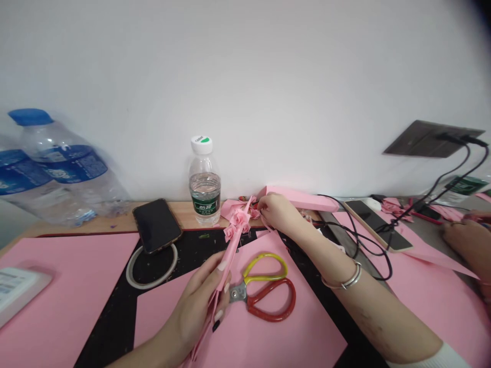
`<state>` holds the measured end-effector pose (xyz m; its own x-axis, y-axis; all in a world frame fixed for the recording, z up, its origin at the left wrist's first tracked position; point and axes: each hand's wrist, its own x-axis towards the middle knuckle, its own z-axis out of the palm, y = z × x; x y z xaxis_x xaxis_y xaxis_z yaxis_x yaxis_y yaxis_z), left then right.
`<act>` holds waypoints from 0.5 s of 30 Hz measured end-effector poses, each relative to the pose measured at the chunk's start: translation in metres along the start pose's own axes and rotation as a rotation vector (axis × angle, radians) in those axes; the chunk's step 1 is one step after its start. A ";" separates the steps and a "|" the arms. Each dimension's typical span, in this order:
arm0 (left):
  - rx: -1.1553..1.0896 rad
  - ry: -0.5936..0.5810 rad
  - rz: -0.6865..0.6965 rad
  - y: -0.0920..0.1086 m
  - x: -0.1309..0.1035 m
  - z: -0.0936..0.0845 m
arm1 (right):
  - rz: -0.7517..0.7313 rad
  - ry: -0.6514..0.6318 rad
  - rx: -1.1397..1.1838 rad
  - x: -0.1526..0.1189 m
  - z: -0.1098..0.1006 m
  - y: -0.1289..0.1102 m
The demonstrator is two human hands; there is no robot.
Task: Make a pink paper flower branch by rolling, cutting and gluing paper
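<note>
My left hand is closed around a folded pink paper bouquet, held at a slant. Small pink paper flowers cluster near its top. At the back, by the wall, my right hand has its fingers pinched together among pink paper pieces; what sits between the fingertips is hidden. Scissors with one yellow and one red handle lie on a pink paper sheet, their blades covered by my left hand. A long folded pink paper piece rests behind my right hand.
A water bottle stands by the wall. Left of it are a black phone, a roll of tape and large plastic bottles. Black cables trail on the right past another phone. Another person's hand shows far right.
</note>
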<state>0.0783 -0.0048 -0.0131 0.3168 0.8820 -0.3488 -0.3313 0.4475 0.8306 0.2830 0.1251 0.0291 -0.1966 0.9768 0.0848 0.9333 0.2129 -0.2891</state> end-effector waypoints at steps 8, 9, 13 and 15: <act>-0.007 0.005 -0.004 -0.002 0.000 -0.001 | 0.103 0.143 0.190 0.004 -0.038 0.002; -0.007 0.009 -0.005 -0.002 0.000 -0.001 | 0.107 0.148 0.246 0.004 -0.043 0.004; 0.001 0.024 -0.010 0.000 -0.001 0.002 | 0.146 0.095 0.733 -0.001 -0.054 0.013; 0.009 0.033 -0.017 0.000 -0.001 0.003 | 0.160 0.061 0.955 -0.004 -0.056 0.017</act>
<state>0.0801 -0.0063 -0.0112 0.2930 0.8787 -0.3768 -0.3184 0.4613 0.8282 0.3164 0.1239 0.0774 -0.0473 0.9987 0.0191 0.3055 0.0327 -0.9516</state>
